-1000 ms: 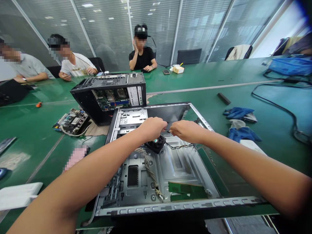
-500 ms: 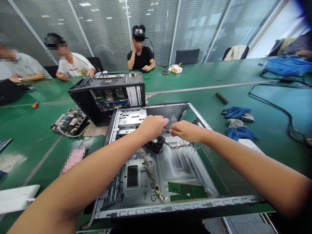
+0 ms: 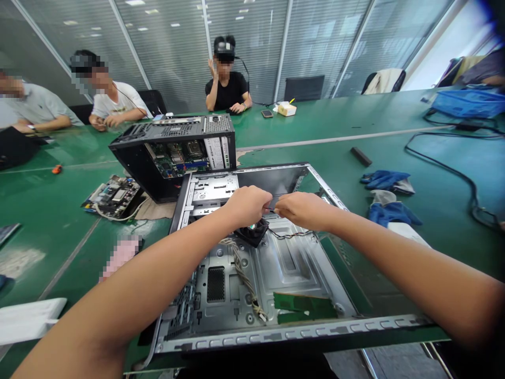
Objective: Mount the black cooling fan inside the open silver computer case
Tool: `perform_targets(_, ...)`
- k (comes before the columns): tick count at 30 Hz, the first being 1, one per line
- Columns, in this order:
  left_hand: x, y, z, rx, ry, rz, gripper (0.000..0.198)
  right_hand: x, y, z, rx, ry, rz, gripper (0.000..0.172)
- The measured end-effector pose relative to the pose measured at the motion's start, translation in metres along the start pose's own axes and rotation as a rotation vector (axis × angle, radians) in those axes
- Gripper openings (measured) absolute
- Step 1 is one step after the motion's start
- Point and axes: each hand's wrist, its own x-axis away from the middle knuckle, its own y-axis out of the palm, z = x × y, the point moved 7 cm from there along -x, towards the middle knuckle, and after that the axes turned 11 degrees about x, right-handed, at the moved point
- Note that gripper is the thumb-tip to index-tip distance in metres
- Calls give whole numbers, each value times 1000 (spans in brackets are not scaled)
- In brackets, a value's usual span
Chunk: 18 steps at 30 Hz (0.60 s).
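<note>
You can read no words or numbers here: print on the white label (image 3: 214, 153) inside the upright computer case (image 3: 169, 131) is too small, and the sticker (image 3: 252, 226) on the black fan (image 3: 258, 236) is illegible.

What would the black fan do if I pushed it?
The black fan probably wouldn't roll, since its frame looks square. It might slide, because the case floor looks smooth. Its thin wires would likely flop, as they already bend.

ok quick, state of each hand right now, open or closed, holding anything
Left hand: closed, pinching what looks like a thin dark wire.
Right hand: closed, apparently on the same wire.
</note>
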Motion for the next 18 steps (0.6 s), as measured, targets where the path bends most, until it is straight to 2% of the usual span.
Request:
perform_targets(3,0,-1,-1,35,-14,-9,15,-1,0,-2,4,-16,8,32)
perform_targets(8,-1,-4,3,36,35,-3,13,-4,3,-5,-121,-106,-2,28)
perform_targets(18,0,-3,5,-9,37,-25,14,-6,4,-2,-162,-103,23,28)
